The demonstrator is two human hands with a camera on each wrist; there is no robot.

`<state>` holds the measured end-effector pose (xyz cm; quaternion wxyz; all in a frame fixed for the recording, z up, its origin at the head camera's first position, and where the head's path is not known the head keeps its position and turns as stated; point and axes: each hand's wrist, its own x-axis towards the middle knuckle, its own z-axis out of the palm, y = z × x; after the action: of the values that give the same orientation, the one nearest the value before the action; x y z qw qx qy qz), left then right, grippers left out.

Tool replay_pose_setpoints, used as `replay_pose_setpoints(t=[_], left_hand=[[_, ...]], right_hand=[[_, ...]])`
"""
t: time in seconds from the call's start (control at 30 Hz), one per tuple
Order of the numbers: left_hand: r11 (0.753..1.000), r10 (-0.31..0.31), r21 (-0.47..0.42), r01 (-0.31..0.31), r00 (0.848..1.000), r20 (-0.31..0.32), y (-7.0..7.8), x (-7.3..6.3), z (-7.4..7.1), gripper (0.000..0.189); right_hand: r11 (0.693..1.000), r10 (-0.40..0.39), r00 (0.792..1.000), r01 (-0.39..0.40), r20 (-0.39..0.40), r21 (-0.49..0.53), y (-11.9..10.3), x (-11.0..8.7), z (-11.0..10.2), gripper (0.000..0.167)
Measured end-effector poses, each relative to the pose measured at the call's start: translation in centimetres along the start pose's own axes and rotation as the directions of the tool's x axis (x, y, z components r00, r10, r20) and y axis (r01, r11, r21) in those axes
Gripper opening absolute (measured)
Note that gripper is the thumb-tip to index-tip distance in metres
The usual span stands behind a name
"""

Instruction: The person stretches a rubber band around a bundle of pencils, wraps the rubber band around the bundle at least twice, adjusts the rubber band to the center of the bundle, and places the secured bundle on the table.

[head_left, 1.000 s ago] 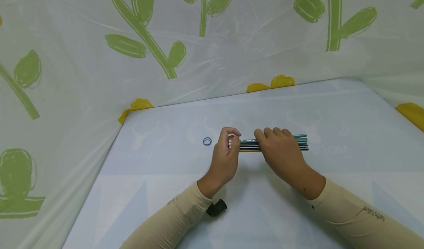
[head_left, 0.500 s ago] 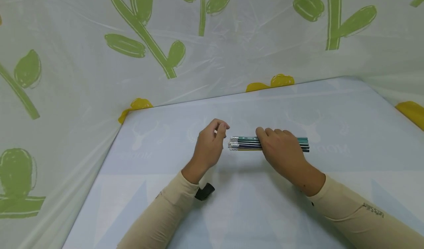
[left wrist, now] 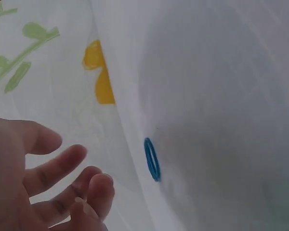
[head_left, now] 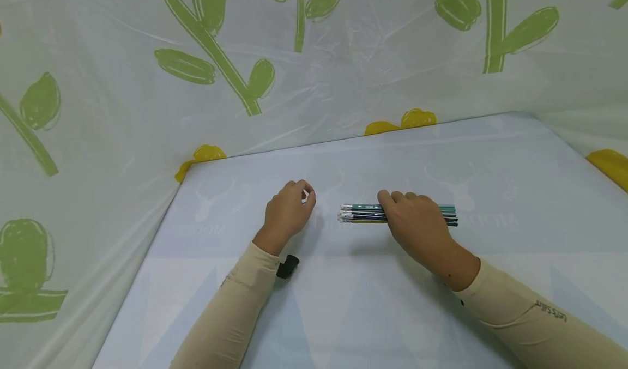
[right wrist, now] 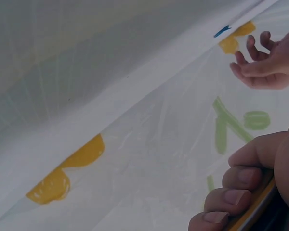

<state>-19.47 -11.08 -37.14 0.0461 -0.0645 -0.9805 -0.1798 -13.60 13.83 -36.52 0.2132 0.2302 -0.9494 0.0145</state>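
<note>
Gripping the pencils [head_left: 363, 214] around their middle, the right hand [head_left: 417, 224] sits right of centre in the head view, fingers curled over the bundle, eraser ends jutting leftward. That single grip appears to be all that keeps them together — should it loosen, pencils could slide or fan apart, their ends being slightly uneven already. The left hand [head_left: 287, 208], near the middle of the frame, has loosely bent fingers and holds nothing. In the left wrist view, the blue band [left wrist: 152, 160] lies on the table [head_left: 378, 320], right of those fingertips and apart from them; the head view doesn't show it clearly. So thin a loop may be hard to pinch — blunt fingertips might merely push it along.
</note>
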Motion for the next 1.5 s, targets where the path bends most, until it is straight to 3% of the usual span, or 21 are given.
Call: replay_pose_setpoints(t=[0.4, 0.9, 1.2, 1.5], left_hand=[[0.982, -0.011, 0.189, -0.011, 0.993, 0.117, -1.0, 0.0, 0.5, 0.026], [0.981, -0.03, 0.194, -0.004, 0.985, 0.169, -1.0, 0.0, 0.8, 0.028], [0.985, -0.031, 0.171, 0.0, 0.983, 0.179, -1.1, -0.1, 0.8, 0.008], [0.98, -0.018, 0.198, -0.021, 0.981, 0.191, -1.4, 0.1, 1.0, 0.006]], right_hand=[[1.0, -0.005, 1.0, 0.005, -0.016, 0.009, 0.0, -0.2, 0.4, 0.023], [1.0, 0.003, 1.0, -0.004, 0.011, 0.011, 0.0, -0.2, 0.2, 0.024], [1.0, 0.016, 0.998, -0.016, 0.061, -0.001, 0.1, -0.1, 0.1, 0.026], [1.0, -0.011, 1.0, 0.011, 0.013, -0.009, -0.3, -0.3, -0.1, 0.029]])
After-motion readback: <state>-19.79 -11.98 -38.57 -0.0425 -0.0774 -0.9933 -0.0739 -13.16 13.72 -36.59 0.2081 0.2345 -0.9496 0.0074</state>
